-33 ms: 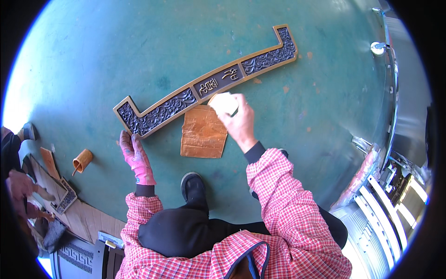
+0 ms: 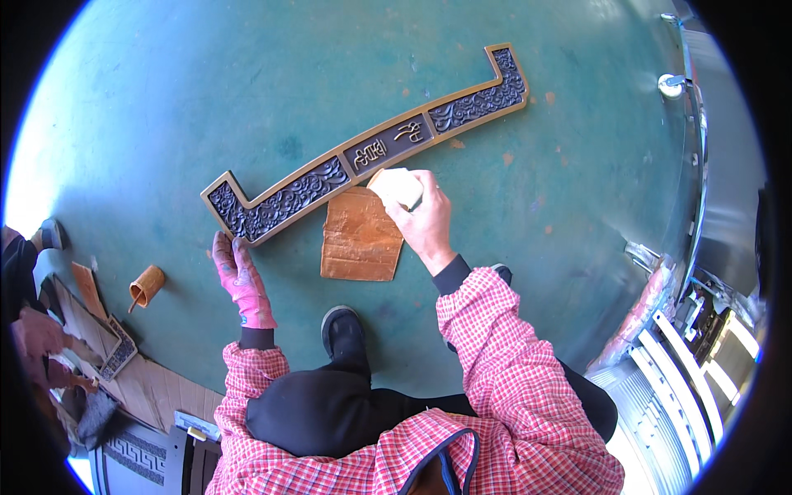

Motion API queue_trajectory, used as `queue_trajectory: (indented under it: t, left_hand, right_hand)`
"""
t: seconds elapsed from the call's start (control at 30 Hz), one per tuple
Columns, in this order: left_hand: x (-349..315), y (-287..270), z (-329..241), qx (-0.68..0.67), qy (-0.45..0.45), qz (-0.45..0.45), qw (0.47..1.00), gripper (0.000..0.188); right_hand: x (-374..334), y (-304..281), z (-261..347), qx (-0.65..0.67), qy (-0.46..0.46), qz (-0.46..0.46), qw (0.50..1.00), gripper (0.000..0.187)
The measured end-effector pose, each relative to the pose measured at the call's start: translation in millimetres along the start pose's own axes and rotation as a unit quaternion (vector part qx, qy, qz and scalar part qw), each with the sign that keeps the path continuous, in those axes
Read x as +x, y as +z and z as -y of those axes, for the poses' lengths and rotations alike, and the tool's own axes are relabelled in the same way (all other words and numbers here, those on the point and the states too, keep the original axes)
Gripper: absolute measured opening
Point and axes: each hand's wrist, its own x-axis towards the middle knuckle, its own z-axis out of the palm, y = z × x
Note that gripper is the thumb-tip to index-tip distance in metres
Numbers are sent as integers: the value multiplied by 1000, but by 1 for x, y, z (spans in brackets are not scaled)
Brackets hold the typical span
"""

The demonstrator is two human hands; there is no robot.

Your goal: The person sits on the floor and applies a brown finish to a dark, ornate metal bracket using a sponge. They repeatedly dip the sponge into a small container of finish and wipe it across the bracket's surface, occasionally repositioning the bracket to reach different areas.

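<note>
A long bronze-edged decorative strip (image 2: 388, 145) with dark relief scrollwork and raised gilt characters lies slanted across the green surface. My left hand (image 2: 239, 268), in a stained pink glove, has its fingertips at the strip's near left corner, closed on it. Bare and bent around a whitish rounded pad (image 2: 396, 188), my right hand (image 2: 427, 216) is just below the strip's middle. The pad's exact kind is hard to make out because its surface is overexposed. Partly under the strip and pad sits an orange-brown square sheet (image 2: 360, 235).
An orange-brown cup (image 2: 147, 286) with a stick lies at the left. Beyond it are another person's hands (image 2: 41, 334) and a smaller relief piece (image 2: 120, 353) on boards. At the right, a bent metal rail (image 2: 697, 157) and several pale curved strips (image 2: 676, 388) border the surface.
My right hand and the pad have shifted very slightly toward me. My left hand and the strip look unmoved.
</note>
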Motion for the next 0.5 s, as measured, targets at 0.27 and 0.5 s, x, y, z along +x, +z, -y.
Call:
queue_trajectory:
  t: [0.27,0.5]
  left_hand:
    - [2,8,-9,3,-36,-1,999,46]
    - [3,0,-14,-18,-82,23,996,46]
  right_hand:
    - [46,-25,-33,10,50,-184,982,43]
    - [-10,28,19,10,-2,3,1000,42]
